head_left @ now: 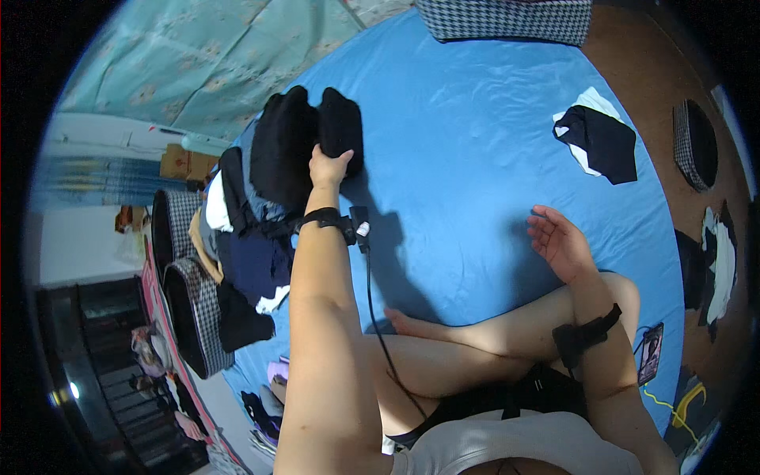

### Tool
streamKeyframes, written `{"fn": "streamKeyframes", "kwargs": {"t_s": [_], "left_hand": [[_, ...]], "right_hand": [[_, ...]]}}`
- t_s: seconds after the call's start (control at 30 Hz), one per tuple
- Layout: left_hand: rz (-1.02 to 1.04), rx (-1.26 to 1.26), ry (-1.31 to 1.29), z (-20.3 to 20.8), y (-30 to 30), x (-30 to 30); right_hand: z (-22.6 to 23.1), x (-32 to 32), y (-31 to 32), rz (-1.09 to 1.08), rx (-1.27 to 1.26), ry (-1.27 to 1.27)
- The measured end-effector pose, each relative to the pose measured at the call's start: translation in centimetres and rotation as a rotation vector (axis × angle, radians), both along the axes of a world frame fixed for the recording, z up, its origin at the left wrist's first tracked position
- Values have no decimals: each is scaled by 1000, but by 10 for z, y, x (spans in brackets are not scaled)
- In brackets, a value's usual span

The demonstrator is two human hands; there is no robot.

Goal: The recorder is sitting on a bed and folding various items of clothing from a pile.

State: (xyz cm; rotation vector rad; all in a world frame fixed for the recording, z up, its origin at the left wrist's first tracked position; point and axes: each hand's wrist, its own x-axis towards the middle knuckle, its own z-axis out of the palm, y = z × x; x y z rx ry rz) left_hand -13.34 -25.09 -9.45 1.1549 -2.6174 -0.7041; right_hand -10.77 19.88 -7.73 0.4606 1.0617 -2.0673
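At the far left of the bed, my left hand (328, 166) reaches to a folded black garment (341, 119), thumb on its right side and a finger at its left. The hand looks closed on its near end, with some fingertips hidden. Close on its left stands a bulkier folded black garment (281, 142). My right hand (560, 244) hovers over the bed in front of my right knee, palm turned inward, fingers loosely bent and apart, holding nothing. Both forearms wear black straps with small devices; a cable runs from the left device (359, 226).
I sit cross-legged on a blue bed sheet (459, 158). Piled clothes (253, 261) and houndstooth storage boxes (198, 317) line the left side. A black and white garment (598, 142) lies at far right. Another houndstooth box (507, 22) sits at the far edge. A phone (651, 354) lies beside my right thigh.
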Motion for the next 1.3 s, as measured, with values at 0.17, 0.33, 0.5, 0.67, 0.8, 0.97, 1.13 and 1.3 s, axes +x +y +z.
{"fn": "streamKeyframes", "kwargs": {"t_s": [0.17, 0.33, 0.5, 0.67, 0.8, 0.97, 1.13, 1.3], "left_hand": [[79, -59, -134, -30, 20, 1], [-511, -410, -256, 21, 119, 28], [-1060, 355, -319, 77, 197, 95], [-732, 460, -151, 64, 198, 108], [-369, 375, 197, -6, 176, 99], [-54, 488, 370, -33, 185, 90], [-1346, 185, 303, 64, 283, 93], [-1257, 384, -221, 44, 268, 123]], "right_hand": [[-9, -1, 1, 35, 21, 4], [-12, 0, 1, 81, 15, 70], [-9, 2, -5, 76, 25, 70], [5, 10, -3, 61, 30, 122], [4, 20, -9, 110, 26, 121], [-1, 25, -7, 151, 34, 123], [-19, 6, 10, -358, 261, 121], [-17, -1, 3, -511, 494, 376]]}}
